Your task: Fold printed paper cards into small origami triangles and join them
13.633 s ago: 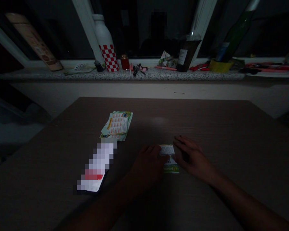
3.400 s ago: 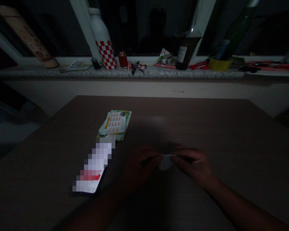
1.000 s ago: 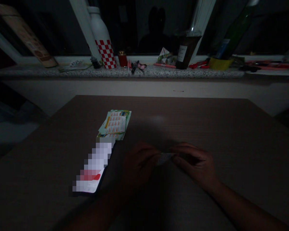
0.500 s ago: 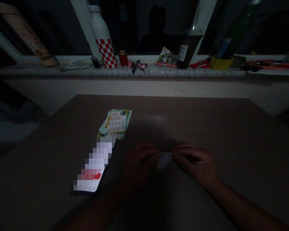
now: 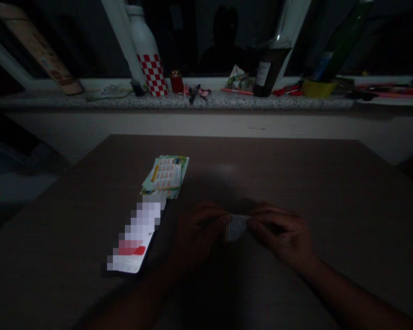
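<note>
Between my two hands, over the dark wooden table (image 5: 278, 169), is a small piece of printed paper (image 5: 237, 228) with lines of text facing me. My left hand (image 5: 200, 233) pinches its left edge between thumb and fingers. On the opposite edge, my right hand (image 5: 282, 231) grips it the same way. The paper looks bent or folded along its top, though the dim light hides the detail. To the left of my hands lies a phone (image 5: 137, 263) with a lit screen, partly blurred out. Just beyond it is a loose stack of printed slips (image 5: 167, 176) in green, white and orange.
Along the granite windowsill (image 5: 213, 104) stand a red-and-white checkered bottle (image 5: 153, 68), a small red jar (image 5: 176, 82), a dark cup with a white label (image 5: 266, 75) and a green bottle (image 5: 344, 41). A yellow roll (image 5: 318, 88) and pens lie at the right.
The paper between my hands has tilted slightly, so more of its printed face shows. Both hands keep their pinch and have barely shifted.
</note>
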Demonstrator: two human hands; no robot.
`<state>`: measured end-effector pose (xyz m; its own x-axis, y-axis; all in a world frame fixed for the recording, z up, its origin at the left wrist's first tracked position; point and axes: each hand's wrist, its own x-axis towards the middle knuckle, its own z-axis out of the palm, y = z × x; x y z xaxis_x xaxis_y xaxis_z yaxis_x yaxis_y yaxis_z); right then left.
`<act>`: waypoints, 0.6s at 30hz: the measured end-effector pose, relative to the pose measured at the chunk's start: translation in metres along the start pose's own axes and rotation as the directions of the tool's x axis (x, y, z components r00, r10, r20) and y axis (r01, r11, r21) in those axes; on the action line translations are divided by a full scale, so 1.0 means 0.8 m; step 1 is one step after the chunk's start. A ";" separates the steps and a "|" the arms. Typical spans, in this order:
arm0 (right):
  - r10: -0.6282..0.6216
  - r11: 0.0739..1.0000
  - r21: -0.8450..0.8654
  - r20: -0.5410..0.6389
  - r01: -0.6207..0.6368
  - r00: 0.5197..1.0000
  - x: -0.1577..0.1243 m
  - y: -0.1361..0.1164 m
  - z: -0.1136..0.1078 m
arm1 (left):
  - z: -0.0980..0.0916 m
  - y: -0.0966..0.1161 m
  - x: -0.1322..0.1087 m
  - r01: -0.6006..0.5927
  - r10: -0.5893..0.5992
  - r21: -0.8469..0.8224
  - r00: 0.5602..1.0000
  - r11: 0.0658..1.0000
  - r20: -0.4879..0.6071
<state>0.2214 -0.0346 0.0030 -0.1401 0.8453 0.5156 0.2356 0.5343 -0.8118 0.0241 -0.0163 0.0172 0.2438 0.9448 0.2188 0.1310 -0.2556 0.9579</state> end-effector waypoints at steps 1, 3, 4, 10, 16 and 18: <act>0.006 1.000 -0.001 -0.008 -0.006 1.000 0.000 0.001 0.000 | 0.000 0.001 0.001 0.010 -0.010 -0.006 1.000 1.000 -0.007; 0.033 0.999 0.005 -0.010 -0.033 0.999 -0.001 0.004 0.002 | 0.001 0.001 0.002 0.023 -0.023 -0.016 1.000 1.000 -0.017; 0.052 0.999 0.009 -0.004 -0.052 0.999 -0.001 0.005 0.002 | 0.001 0.000 0.002 0.030 -0.031 -0.023 0.999 0.999 -0.018; 0.096 0.995 0.028 0.016 -0.097 0.995 -0.003 0.010 0.005 | -0.002 -0.005 0.002 0.039 -0.043 -0.067 0.997 0.997 -0.057; 0.071 0.997 0.026 0.043 -0.072 0.997 -0.002 0.011 0.007 | -0.002 -0.009 0.001 0.029 -0.033 -0.074 0.998 0.997 -0.052; 0.055 0.998 0.029 0.043 -0.057 0.998 0.000 0.009 0.006 | -0.002 -0.009 0.002 0.030 -0.034 -0.083 0.999 0.996 -0.042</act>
<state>0.2184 -0.0311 -0.0041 -0.1685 0.8732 0.4574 0.2154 0.4854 -0.8473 0.0221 -0.0129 0.0113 0.1987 0.9607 0.1938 0.0576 -0.2088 0.9763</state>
